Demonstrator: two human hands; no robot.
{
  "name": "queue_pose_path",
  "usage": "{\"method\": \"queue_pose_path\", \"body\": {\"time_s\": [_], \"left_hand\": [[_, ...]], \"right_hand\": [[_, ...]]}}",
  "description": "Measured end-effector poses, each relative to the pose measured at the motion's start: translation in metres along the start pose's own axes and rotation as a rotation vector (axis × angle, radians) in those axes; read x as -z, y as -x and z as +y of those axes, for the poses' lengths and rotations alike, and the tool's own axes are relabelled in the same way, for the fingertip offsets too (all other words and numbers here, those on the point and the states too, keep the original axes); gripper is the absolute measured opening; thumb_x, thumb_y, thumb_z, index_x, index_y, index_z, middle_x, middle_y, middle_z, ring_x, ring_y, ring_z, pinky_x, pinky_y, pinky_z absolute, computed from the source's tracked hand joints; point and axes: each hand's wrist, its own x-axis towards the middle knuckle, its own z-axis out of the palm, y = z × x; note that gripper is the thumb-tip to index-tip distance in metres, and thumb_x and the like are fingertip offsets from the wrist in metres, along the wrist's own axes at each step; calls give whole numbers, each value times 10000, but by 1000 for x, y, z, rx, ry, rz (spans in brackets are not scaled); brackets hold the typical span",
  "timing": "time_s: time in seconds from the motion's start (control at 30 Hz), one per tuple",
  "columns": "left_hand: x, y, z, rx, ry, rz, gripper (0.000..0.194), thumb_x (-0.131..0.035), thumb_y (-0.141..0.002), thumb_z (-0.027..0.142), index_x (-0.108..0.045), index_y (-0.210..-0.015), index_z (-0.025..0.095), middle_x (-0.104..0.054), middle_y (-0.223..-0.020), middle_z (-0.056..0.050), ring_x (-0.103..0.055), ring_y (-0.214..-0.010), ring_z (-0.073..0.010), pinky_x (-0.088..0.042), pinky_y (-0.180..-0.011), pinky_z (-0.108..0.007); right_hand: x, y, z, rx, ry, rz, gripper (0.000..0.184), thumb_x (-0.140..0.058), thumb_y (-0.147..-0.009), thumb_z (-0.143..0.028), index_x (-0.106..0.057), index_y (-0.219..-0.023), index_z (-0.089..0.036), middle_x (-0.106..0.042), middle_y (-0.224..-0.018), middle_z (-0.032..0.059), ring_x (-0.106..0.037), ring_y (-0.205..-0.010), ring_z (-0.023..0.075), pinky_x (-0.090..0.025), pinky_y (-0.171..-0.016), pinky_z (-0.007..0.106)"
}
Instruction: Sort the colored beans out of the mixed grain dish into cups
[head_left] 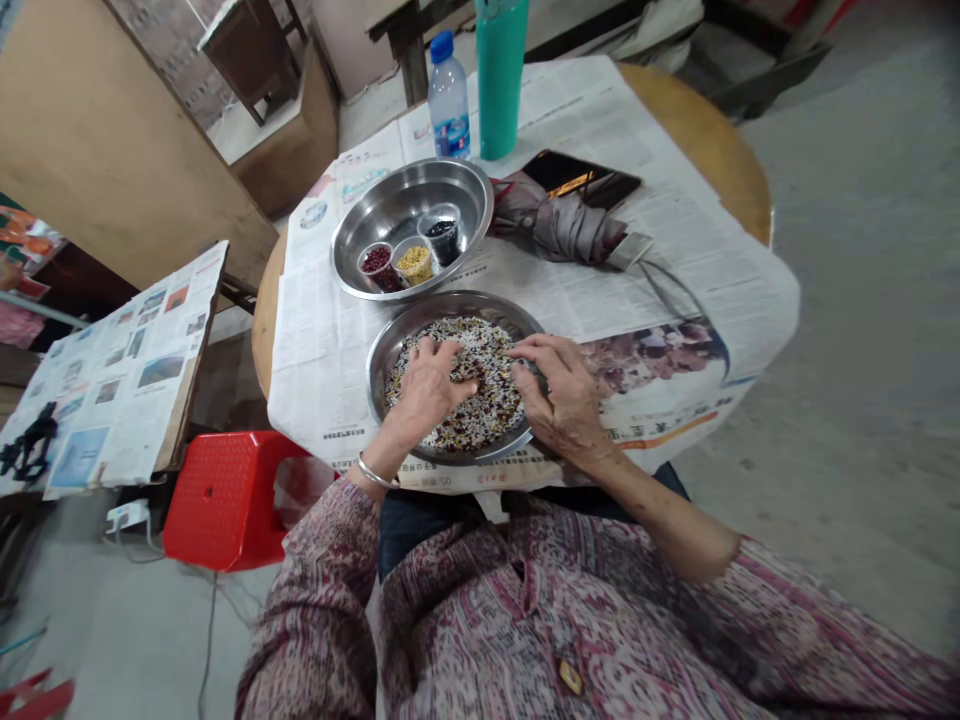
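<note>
A shallow metal basin (pixel 379 375) holds a mix of white grains with dark, yellow and reddish beans (pixel 480 415). My left hand (pixel 431 390), with a bracelet at its wrist, rests on the left part of the mix, fingers spread. Over the basin's right rim, my right hand (pixel 559 395) has its fingers bent, with a gap between thumb and forefinger. Behind stands a deeper metal basin (pixel 382 200) with three clear cups: dark red beans (pixel 379 265), yellow beans (pixel 415 263) and black beans (pixel 442 240).
Newspaper (pixel 307 370) covers the round table. At the back are a water bottle (pixel 450 100), a teal tumbler (pixel 501 80), a folded umbrella (pixel 559 225) and a phone (pixel 577 180). To the left are a red stool (pixel 217 500) and another newspaper-covered table (pixel 142 370).
</note>
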Motion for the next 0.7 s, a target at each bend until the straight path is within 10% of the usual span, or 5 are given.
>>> {"method": "queue_pose_path", "body": {"time_s": [0.33,0.53,0.7], "left_hand": [[-4,-2,14,-97,391,-167,166,-622,-872,147,-745,-976,187,-704,-737,22,-647,-725,-145,-532,-761,-282],[-14,-19,17,-464,93,-79,166,-625,-930,155,-703,-1072,191,-697,-1234,-75,-591,-1189,-227,-454,-1096,-412],[-7,-29,5,-376,-112,-7,237,-494,-1004,168,-675,-1148,221,-654,-1247,-71,-559,-1210,-241,-471,-1063,-407]], "right_hand": [[-2,1,1,-18,-13,3,199,-529,-957,-237,-672,-1095,-256,-661,-1106,95,-628,-1082,277,-511,-1000,525],[-2,0,0,-13,-13,20,188,-497,-987,-264,-659,-1083,-250,-660,-1099,98,-628,-1074,262,-524,-986,499],[0,-1,-1,-22,-4,-7,188,-505,-982,-251,-657,-1091,-254,-663,-1116,100,-630,-1088,265,-520,-996,510]]}}
